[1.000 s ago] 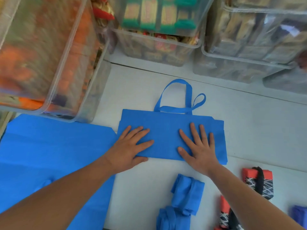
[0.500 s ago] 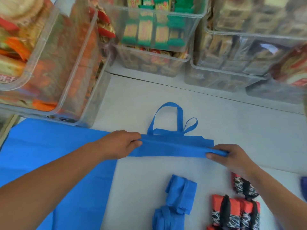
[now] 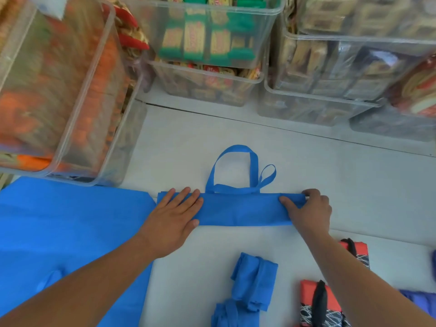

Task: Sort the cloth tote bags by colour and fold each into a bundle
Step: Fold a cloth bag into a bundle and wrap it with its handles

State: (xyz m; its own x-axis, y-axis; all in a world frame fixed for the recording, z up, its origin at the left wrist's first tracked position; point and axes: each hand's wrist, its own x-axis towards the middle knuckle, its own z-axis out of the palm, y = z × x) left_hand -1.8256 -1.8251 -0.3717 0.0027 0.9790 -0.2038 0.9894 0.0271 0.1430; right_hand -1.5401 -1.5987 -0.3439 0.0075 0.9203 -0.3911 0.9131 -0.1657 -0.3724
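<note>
We have the blue tote bag (image 3: 240,212) folded down to a long narrow strip lying across the middle of the table (image 3: 330,166), its handles (image 3: 236,168) trailing loose toward 12 o'clock. Our left hand (image 3: 173,217) lies flat on the strip's 9 o'clock end, fingers straight and pressing it down. Our right hand (image 3: 309,214) pinches the 3 o'clock end, thumb on top and fingers curled round the edge. We judge this bag about halfway: flattened lengthwise, but not yet rolled or tied into a bundle. Finished work sits nearer us: blue bundles (image 3: 254,282) at 6 o'clock, and red-and-black bundles (image 3: 313,300) kept apart at 4 to 5 o'clock, so the colour sorting seems under way. A scrap of purple cloth (image 3: 422,300) shows at the 4 o'clock edge; we cannot tell its state. More blue cloth (image 3: 70,232) lies flat at 8 o'clock, likely bags left to fold
</note>
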